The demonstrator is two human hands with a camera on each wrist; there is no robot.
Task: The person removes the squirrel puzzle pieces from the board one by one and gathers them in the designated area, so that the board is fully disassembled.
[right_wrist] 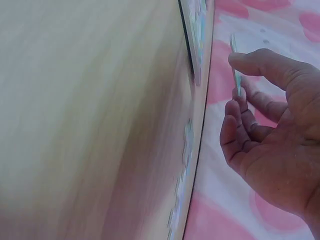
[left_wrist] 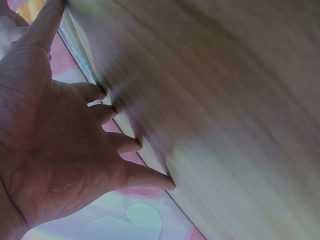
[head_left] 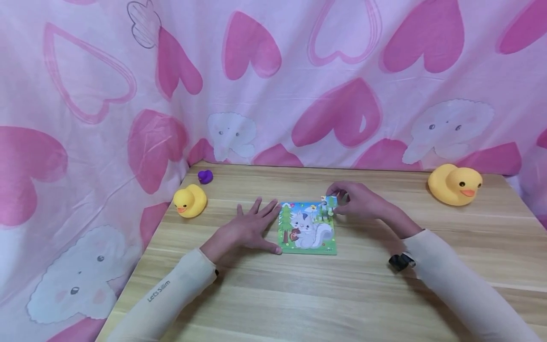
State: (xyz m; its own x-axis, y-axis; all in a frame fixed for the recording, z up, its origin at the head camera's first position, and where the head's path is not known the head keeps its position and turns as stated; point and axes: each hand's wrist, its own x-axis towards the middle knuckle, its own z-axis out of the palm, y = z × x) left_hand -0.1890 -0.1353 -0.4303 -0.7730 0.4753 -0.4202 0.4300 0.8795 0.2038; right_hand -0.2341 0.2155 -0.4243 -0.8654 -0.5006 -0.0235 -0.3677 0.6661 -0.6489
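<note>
A square jigsaw puzzle showing a grey squirrel with an acorn lies mid-table. My left hand is spread flat at its left side, the thumb touching the lower left edge. In the left wrist view the fingers of the left hand are straight, tips down on the wood. Above the puzzle's upper right corner, my right hand pinches a puzzle piece between thumb and fingers. The right wrist view shows that puzzle piece edge-on, raised off the table in the right hand.
Thin pieces with wavy edges lie on the wooden table. A yellow duck and a small purple duck stand at the left, a larger yellow duck at the back right. A pink heart-print curtain surrounds the back and sides.
</note>
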